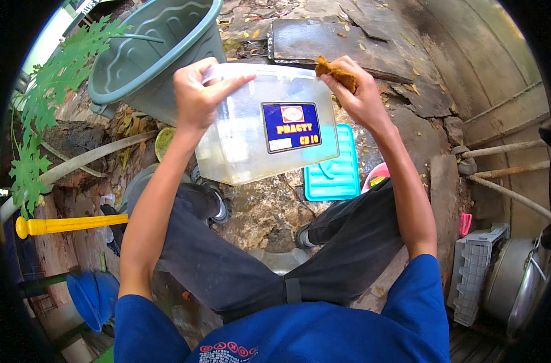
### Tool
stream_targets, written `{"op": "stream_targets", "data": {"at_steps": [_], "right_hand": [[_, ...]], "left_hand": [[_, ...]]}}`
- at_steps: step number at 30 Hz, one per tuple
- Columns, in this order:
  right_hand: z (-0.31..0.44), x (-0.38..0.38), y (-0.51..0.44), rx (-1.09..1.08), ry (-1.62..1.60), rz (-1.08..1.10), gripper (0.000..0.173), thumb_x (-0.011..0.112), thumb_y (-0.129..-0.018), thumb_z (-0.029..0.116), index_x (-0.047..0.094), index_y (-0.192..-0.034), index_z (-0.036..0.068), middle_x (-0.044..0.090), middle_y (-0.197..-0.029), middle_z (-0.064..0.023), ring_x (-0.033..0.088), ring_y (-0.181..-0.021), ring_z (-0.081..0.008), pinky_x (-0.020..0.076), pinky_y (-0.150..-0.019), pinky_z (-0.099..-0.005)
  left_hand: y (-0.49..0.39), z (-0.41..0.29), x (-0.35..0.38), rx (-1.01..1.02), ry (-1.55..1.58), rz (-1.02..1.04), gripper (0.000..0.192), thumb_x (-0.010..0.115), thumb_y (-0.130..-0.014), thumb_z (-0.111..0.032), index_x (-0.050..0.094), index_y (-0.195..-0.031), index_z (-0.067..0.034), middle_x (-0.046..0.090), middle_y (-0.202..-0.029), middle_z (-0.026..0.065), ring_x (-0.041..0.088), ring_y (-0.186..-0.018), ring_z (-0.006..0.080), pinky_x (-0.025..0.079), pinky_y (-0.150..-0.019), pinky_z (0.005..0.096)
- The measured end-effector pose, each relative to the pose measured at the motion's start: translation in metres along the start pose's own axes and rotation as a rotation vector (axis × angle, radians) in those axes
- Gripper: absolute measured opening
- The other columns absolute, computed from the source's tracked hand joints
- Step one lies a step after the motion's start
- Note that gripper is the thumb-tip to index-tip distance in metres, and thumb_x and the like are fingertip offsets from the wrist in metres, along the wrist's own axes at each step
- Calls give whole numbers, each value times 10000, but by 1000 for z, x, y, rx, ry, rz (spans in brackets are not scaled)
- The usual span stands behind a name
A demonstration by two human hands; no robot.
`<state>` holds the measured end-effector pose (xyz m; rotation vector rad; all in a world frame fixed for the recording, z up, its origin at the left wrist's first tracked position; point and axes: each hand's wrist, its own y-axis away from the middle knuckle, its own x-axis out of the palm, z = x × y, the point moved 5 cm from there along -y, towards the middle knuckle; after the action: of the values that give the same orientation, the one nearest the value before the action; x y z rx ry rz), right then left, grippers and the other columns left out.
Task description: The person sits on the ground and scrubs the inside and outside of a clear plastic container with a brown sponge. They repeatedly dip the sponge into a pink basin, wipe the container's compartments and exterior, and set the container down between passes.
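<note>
A clear plastic storage box (239, 131) with a blue printed label is held up before me, tilted, above the ground between my feet. My left hand (198, 93) grips its upper left corner, the thumb lying along the rim. At the upper right corner, my right hand (359, 90) pinches a brown scrubbing cloth or sponge (336, 75) against or close to the rim. Below the box lies a turquoise plastic lid (332, 181) with ridges, its upper left part hidden by the box.
A large grey-green plastic tub (141, 84) stands at upper left. Beside my right leg is a pink basin (379, 171). A yellow pole (75, 224) and blue bucket (91, 297) are at left; a grey crate (473, 277) and metal pot (507, 281) at right. Stone slabs (316, 41) lie ahead.
</note>
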<state>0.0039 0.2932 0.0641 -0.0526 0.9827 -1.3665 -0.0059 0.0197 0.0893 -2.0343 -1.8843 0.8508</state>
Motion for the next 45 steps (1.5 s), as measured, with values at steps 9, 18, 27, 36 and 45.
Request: {"op": "stream_targets", "data": {"at_steps": [9,18,27,36,45], "right_hand": [[28,25,-2,-26,-84,-76,122,665,-873,57,625,-948,-31,588,-852,-117,581,-737,-219,455,-668,-313],[65,42,-3,-232,-67,-57,156,668,-830,-37,629,-981,-26,635,-959,-127,635,-854,-229,497,-746,-307],[75,38,-4,-347,20,-140,363,728,-641,-30,695,-992,52,641,-926,-99,609,-892,-282,497,-784,-370],[27,18,-4,-220,124,-186,271,730,-724,-36,728,-985,39,660,-950,-71,651,-827,-186,527,-696,-305],[-31,43,23,579,-504,-602,176,626,-975,199,684,-1006,36,633,-816,32,504,-621,-29,388,-529,-214]], "left_hand": [[7,-4,6,116,-145,-1,532,891,-686,-236,411,-511,-87,375,-484,-60,315,-479,37,226,-432,247],[6,-9,23,195,-158,70,550,753,-832,-322,417,-516,-23,367,-469,-28,305,-478,53,233,-420,292],[4,-6,30,86,3,-59,615,511,-1002,-364,386,-478,-66,358,-465,-38,302,-464,53,213,-443,289],[-7,-6,11,99,-21,-181,642,600,-967,-353,405,-448,-29,316,-437,-52,275,-439,49,193,-424,312],[-12,0,-2,141,-85,-279,563,597,-947,-269,375,-499,-11,271,-470,-41,253,-458,60,202,-433,324]]}}
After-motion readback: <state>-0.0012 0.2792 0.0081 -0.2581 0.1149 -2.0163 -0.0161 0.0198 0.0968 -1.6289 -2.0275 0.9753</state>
